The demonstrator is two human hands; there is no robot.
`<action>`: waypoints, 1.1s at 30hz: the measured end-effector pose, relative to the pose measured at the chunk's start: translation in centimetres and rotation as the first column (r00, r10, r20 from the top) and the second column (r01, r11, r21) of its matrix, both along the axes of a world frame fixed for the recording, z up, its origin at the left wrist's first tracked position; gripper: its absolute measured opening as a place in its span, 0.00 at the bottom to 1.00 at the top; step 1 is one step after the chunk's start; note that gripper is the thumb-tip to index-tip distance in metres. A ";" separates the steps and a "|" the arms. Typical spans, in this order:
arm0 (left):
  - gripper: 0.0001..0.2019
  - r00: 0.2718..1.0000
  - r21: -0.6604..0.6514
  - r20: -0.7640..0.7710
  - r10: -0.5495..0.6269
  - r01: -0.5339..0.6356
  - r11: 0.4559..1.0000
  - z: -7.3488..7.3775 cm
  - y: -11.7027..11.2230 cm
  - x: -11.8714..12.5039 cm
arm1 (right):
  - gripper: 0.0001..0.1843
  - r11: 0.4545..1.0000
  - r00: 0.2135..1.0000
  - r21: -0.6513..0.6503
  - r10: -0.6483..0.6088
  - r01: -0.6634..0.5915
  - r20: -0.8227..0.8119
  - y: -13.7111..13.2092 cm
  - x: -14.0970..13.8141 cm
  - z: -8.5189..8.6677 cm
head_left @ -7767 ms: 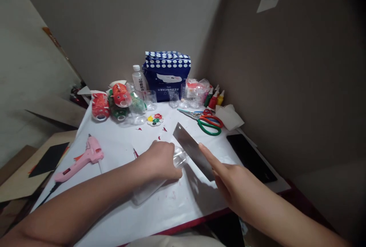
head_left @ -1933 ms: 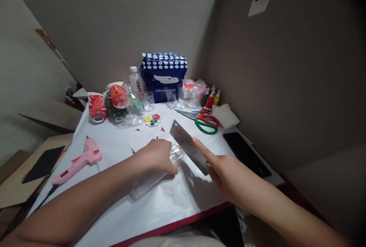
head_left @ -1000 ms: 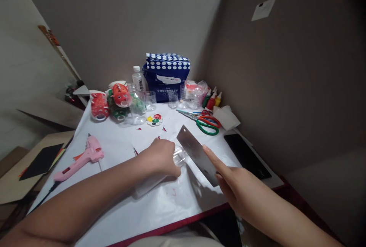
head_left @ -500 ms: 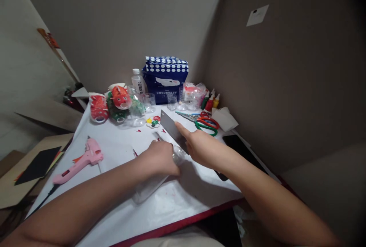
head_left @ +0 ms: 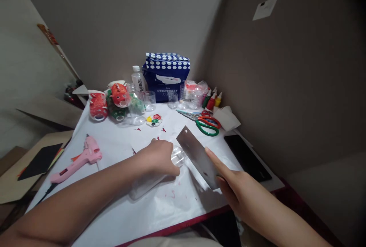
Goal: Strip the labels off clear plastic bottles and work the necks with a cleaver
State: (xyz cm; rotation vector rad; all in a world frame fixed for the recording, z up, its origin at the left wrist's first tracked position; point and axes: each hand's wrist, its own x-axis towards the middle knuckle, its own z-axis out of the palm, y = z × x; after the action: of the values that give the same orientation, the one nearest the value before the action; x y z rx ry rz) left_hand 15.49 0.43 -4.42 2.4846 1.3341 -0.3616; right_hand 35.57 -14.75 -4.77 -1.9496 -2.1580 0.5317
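Observation:
A clear plastic bottle (head_left: 147,186) lies on its side on the white-covered table, partly hidden under my left forearm. My left hand (head_left: 160,157) is wrapped round it near its right end, which shows past my thumb. In my right hand (head_left: 236,184) is a cleaver (head_left: 197,157), its handle covered by my grip and my index finger stretched along the blade. The blade is tilted, just right of the bottle's end and apart from it. Small red scraps (head_left: 164,129) lie beyond my left hand.
At left lies a pink glue gun (head_left: 85,159). Scissors (head_left: 207,126), a black phone (head_left: 247,157) and paint bottles (head_left: 211,101) are on the right. Behind stand a blue bag (head_left: 166,81), clear cups (head_left: 150,101) and red animal figures (head_left: 98,105). A paint palette (head_left: 154,120) sits mid-table.
My right hand has drawn the cleaver right and toward me, away from the bottle's end. My left hand stays on the bottle, nearly in place.

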 end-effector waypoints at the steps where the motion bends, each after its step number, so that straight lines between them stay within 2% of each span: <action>1: 0.23 1.000 0.006 0.006 -0.004 0.004 1.000 -0.1 0.0 0.0 | 0.42 1.000 1.000 -0.007 0.001 -0.001 0.005 0.1 0.0 0.2; 4: 0.23 1.000 0.015 0.012 -0.003 0.003 1.000 -0.2 -0.1 0.1 | 0.43 0.999 0.997 -0.017 0.035 -0.034 0.071 1.5 -0.8 1.2; 8: 0.25 1.000 0.038 0.016 -0.019 0.018 0.999 -0.2 -0.2 0.2 | 0.44 0.996 0.971 -0.055 0.085 -0.075 0.222 4.9 -2.6 3.0; 12: 0.25 0.999 0.007 0.027 0.024 -0.024 1.000 -0.4 0.2 0.1 | 0.41 0.988 0.945 0.031 0.136 -0.152 0.298 8.1 -3.9 4.2; 15: 0.25 0.998 -0.036 0.050 0.045 -0.043 0.998 -0.8 0.6 0.0 | 0.40 0.987 0.955 0.064 0.123 -0.145 0.271 9.4 -4.1 4.3; 19: 0.25 0.997 -0.031 0.070 0.010 -0.008 1.000 -1.0 0.8 -0.3 | 0.41 0.993 0.989 0.093 0.060 -0.073 0.138 8.1 -3.3 2.7; 23: 0.25 0.997 -0.016 0.070 -0.019 0.020 1.000 -1.0 0.8 -0.4 | 0.42 0.993 0.995 0.092 0.060 -0.067 0.077 3.5 -1.8 0.1; 26: 0.24 0.998 -0.062 0.061 -0.017 0.020 0.998 -0.9 0.9 -0.4 | 0.42 0.999 0.999 0.049 0.013 -0.016 0.051 0.3 -0.4 -1.0; 29: 0.24 0.999 -0.031 0.048 -0.017 0.019 0.999 -0.7 0.8 -0.3 | 0.41 1.000 1.000 -0.021 -0.007 0.008 0.020 -0.5 0.4 -0.5; 33: 0.24 1.000 -0.001 0.025 -0.010 0.010 1.000 -0.4 0.2 0.1 | 0.44 0.997 0.989 -0.069 0.052 -0.042 0.142 2.2 -0.9 1.9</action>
State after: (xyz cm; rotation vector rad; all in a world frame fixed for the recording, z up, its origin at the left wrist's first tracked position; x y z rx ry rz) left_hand 15.61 0.61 -4.78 2.4869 1.3120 -0.3322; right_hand 34.66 -12.51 -2.83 -2.0334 -2.3059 0.4897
